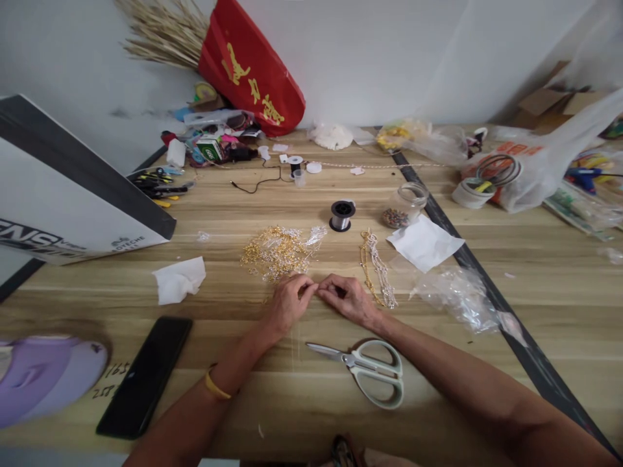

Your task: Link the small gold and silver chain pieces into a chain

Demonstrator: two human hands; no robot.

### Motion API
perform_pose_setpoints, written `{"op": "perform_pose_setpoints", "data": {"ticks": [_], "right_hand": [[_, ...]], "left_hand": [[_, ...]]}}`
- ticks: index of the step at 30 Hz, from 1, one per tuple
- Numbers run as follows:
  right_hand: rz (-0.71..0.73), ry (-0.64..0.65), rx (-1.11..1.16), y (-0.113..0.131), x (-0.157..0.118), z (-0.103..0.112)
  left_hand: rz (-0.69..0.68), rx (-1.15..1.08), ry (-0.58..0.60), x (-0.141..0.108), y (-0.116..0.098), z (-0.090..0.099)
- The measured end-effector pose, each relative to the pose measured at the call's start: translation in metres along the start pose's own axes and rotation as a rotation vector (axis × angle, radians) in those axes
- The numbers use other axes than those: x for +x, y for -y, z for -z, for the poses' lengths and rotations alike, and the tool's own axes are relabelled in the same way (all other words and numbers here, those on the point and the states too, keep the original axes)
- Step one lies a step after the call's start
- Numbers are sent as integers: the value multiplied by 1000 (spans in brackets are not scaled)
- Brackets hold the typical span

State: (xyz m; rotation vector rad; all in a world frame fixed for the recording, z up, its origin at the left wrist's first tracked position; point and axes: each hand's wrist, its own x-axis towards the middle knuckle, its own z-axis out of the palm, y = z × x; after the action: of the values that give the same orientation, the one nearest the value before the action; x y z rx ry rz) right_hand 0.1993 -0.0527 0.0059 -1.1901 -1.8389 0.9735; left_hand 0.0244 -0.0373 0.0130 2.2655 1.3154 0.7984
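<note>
My left hand (pixel 292 299) and my right hand (pixel 346 298) meet fingertip to fingertip over the wooden table, each in a pinch. What they pinch is too small to make out. Just beyond my left hand lies a tangled heap of gold and silver chains (pixel 280 251). Right of my right hand, gold and silver strands (pixel 380 269) lie stretched out. A spool of thin wire (pixel 342 215) stands upright behind the hands. Scissors (pixel 370 370) with pale green handles rest nearer to me, their blades pointing left and slightly apart.
A black phone (pixel 145 377) and white tissue (pixel 179 280) lie at the left, beside a large box (pixel 73 194). At the right are white paper (pixel 425 242), clear plastic bags (pixel 460 298) and a glass jar of beads (pixel 405 204). A red bag (pixel 253 71) leans at the back.
</note>
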Motion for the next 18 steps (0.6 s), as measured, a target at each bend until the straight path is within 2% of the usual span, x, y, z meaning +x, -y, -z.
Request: {"op": "perform_pose_setpoints", "data": {"ticks": [15,18], "right_hand": [[-1,17,-61,0,-1,-1],[8,16,-63,-1,-1,-2]], "left_hand": [[-63,78,-16,-3,4,-1],[-74,57,-50,-1,3,-1]]}}
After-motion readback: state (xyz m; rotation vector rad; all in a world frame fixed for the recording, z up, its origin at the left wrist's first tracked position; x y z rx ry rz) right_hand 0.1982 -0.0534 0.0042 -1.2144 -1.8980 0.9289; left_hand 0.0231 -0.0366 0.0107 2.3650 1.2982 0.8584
